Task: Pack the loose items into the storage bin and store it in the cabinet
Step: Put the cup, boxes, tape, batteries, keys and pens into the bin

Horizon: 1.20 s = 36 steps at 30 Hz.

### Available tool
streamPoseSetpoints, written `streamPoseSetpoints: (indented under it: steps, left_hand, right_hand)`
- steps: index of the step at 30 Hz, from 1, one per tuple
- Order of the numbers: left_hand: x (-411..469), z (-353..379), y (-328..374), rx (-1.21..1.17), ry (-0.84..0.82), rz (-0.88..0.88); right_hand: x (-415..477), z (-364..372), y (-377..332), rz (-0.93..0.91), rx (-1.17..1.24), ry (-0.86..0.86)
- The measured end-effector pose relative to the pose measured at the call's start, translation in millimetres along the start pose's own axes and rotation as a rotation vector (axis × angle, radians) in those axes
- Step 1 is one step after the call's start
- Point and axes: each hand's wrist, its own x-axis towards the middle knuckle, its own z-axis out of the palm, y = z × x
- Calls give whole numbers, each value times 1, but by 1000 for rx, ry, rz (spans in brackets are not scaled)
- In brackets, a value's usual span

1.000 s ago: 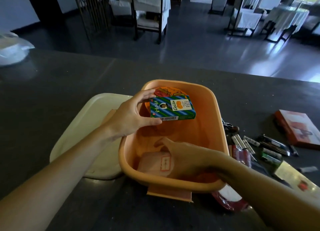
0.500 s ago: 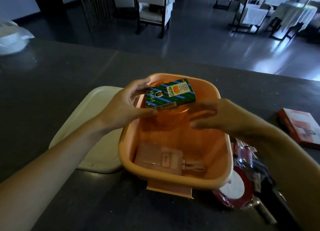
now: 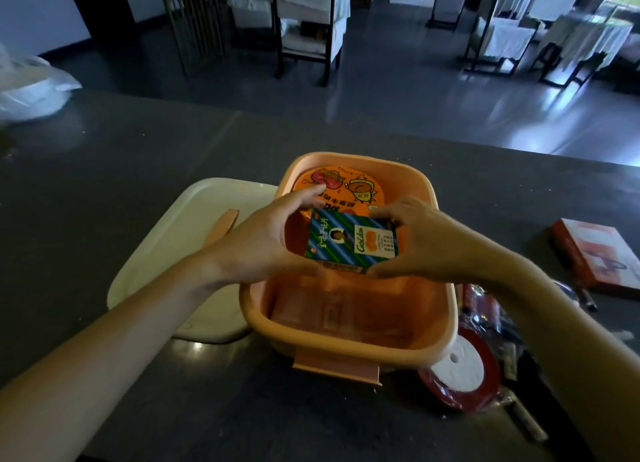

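An orange storage bin point(image 3: 349, 349) stands on the dark counter in front of me. Over its middle I hold a green and blue striped box point(image 3: 351, 242), my left hand point(image 3: 266, 243) gripping its left end and my right hand point(image 3: 420, 245) its right end. Behind the box, at the bin's far end, lies an orange round pack with cartoon figures point(image 3: 341, 188). A flat pinkish packet point(image 3: 332, 318) rests on the bin's floor near me.
The bin's cream lid point(image 3: 194, 250) lies to the left. A red tape roll point(image 3: 460, 371), a red flat box point(image 3: 597, 257) and several small loose items lie to the right. A white plastic bag point(image 3: 29, 91) sits far left. Chairs and tables stand beyond the counter.
My right hand rose out of the bin's near end and took the right end of the striped box. The box now sits level over the bin's middle, held by both hands.
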Motion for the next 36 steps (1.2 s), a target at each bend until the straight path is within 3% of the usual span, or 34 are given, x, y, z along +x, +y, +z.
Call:
streamPoseSetpoints:
  steps: [12,19,28,31,36]
  left_hand:
    - [6,-7,-21,15,285,-72]
    - [10,-7,-25,33,290,-46]
    - [10,-5,-25,82,293,-64]
    - [10,-5,-25,91,288,-73]
    - [9,-4,-23,90,264,-83]
  right_hand:
    - [18,60,-5,61,-131,-178]
    - [23,64,2,101,-43,-213]
    - [25,63,-5,6,84,-408]
    - [24,63,-9,-35,20,-360]
    - [31,67,-22,-90,-229,-586]
